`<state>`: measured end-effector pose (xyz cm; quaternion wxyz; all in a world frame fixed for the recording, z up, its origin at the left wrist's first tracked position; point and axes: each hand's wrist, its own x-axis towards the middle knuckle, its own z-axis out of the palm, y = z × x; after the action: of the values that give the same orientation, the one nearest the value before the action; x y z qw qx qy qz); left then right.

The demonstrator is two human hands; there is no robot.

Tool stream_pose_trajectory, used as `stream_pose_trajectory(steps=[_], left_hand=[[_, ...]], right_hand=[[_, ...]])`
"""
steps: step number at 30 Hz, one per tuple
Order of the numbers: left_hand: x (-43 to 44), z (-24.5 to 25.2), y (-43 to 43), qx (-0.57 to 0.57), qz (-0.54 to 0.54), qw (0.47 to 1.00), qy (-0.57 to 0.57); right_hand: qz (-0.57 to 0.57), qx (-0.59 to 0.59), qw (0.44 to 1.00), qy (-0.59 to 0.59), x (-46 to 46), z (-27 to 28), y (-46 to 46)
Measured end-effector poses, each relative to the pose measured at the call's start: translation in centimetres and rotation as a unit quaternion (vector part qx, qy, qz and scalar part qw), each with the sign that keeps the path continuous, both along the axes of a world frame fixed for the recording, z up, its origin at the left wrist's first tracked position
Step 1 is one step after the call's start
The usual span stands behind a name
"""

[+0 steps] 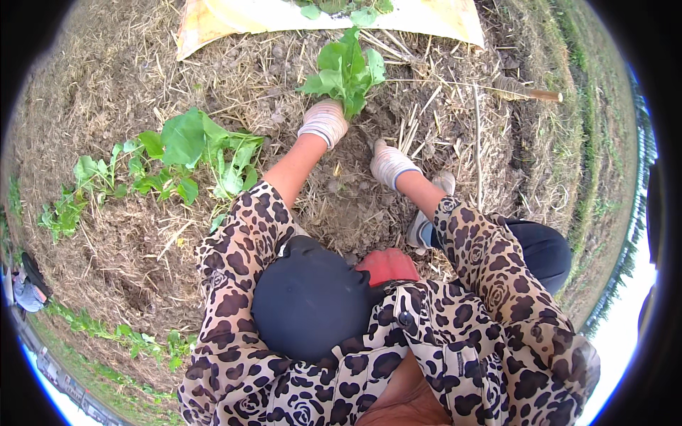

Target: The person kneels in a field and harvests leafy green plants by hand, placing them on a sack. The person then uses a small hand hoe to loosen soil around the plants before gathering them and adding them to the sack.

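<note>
My left hand [324,123], in a white striped knit glove, grips the base of a leafy green plant [346,72]. The plant's broad leaves fan out beyond the fingers, and its stems reach down to the loose soil [349,146]. My right hand [393,163], gloved alike, is curled low over the soil just to the right. Something small and grey shows at its fingertips; whether it is a tool held there, I cannot tell. Straw pieces [410,133] lie beside this hand.
Leafy plants [184,154] stand in a row at left. A white-and-orange sheet [256,18] bearing leaves lies ahead. A stake wound with cord [543,95] and a thin stick [477,149] lie at right. Near my knees are a shoe [421,229] and a red object [388,266].
</note>
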<state>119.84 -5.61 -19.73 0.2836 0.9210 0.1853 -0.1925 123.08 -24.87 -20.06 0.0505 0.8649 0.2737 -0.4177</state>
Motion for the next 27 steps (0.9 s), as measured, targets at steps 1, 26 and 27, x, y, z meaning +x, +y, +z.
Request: stream_pose_trajectory(steps=[1, 26, 27], left_hand=[[-0.5, 0.5, 0.2, -0.024, 0.025, 0.999, -0.005], [-4.9, -1.3, -3.6, -0.061, -0.056, 0.995, -0.052], [-5.4, -0.4, -3.4, -0.081, -0.048, 0.995, -0.044]], right_hand=[[0.028, -0.020, 0.999, 0.015, 0.3, 0.2, -1.2], [0.267, -0.156, 0.944, -0.115, 14.9, 16.2, -2.1], [0.261, -0.159, 0.947, -0.099, 15.1, 15.5, -1.9]])
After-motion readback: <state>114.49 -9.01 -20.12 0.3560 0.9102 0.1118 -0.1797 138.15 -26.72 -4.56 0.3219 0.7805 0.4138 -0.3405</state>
